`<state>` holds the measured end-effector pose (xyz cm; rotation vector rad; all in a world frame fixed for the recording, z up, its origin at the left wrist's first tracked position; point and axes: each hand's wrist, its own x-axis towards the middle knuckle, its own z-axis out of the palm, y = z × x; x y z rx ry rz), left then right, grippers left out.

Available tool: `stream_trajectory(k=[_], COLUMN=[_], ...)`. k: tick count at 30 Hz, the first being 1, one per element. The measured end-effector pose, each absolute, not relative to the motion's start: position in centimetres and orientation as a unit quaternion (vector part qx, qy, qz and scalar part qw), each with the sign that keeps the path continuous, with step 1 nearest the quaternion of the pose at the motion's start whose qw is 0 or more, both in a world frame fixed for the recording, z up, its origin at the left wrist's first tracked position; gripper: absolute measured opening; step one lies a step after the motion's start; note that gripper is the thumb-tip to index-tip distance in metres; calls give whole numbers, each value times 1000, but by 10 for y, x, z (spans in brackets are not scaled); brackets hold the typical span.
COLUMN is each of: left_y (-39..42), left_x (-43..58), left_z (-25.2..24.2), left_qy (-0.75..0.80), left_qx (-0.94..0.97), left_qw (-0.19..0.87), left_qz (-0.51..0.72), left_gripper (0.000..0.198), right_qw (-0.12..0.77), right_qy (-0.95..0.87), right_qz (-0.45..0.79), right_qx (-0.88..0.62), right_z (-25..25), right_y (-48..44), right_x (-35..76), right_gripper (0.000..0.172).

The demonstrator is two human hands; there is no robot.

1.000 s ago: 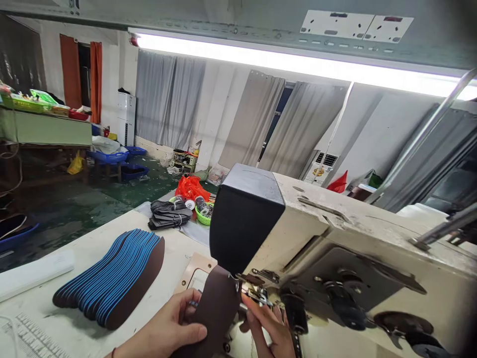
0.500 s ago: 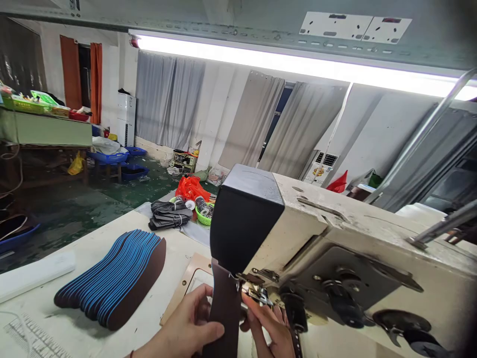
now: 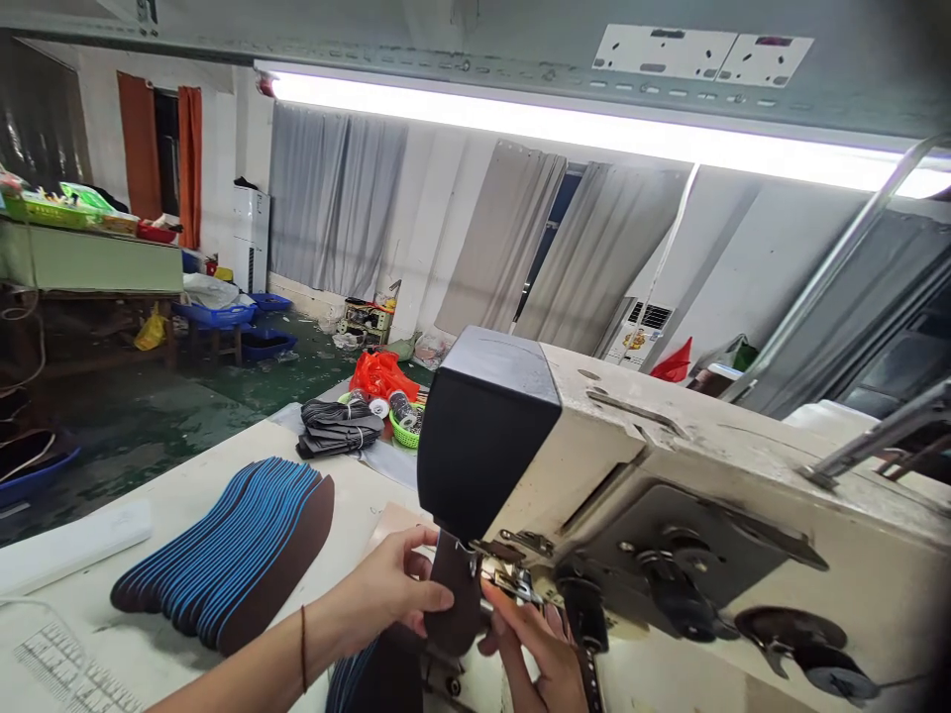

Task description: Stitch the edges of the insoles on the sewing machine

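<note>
My left hand (image 3: 397, 586) pinches a dark brown insole piece (image 3: 455, 600) and holds it up against the underside of the sewing machine head (image 3: 594, 465). My right hand (image 3: 536, 649) is closed on the same piece from the right, its fingers just below the metal presser-foot parts (image 3: 512, 579). The piece's blue-edged lower end hangs down toward the bottom edge. A fanned stack of blue-and-brown insoles (image 3: 230, 555) lies on the white table (image 3: 149, 515) to the left of my hands.
A tan template (image 3: 393, 517) lies behind my left hand. A black bundle (image 3: 338, 426), a green basket (image 3: 405, 426) and a red bag (image 3: 380, 374) sit at the table's far end. A white ruler (image 3: 59, 668) lies at the near left. Blue crates stand on the green floor.
My left hand has moved right and up toward the machine, pushing the brown piece further under the head. The piece now stands narrower and more upright. My right hand stayed put.
</note>
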<state>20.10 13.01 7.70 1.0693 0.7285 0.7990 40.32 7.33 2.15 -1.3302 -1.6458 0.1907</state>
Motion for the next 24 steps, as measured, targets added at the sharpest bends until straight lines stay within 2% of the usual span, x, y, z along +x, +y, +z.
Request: stream_trajectory(k=[7, 13, 20, 24], left_y=[146, 133, 111, 101], left_x=[214, 222, 227, 238], left_z=[73, 76, 78, 76], left_qy=[339, 347, 349, 370], left_qx=[463, 398, 316, 259], left_qw=[705, 704, 704, 688], left_qz=[416, 476, 531, 568], left_gripper=[30, 40, 38, 32], right_qw=[501, 481, 432, 466], right_qy=[-685, -684, -714, -686], right_qz=[97, 103, 120, 124], right_qx=[-520, -538, -538, -545], right_z=[20, 16, 22, 25], right_y=[74, 75, 76, 73], right_x=[404, 406, 414, 406], right_gripper=[30, 31, 32, 33])
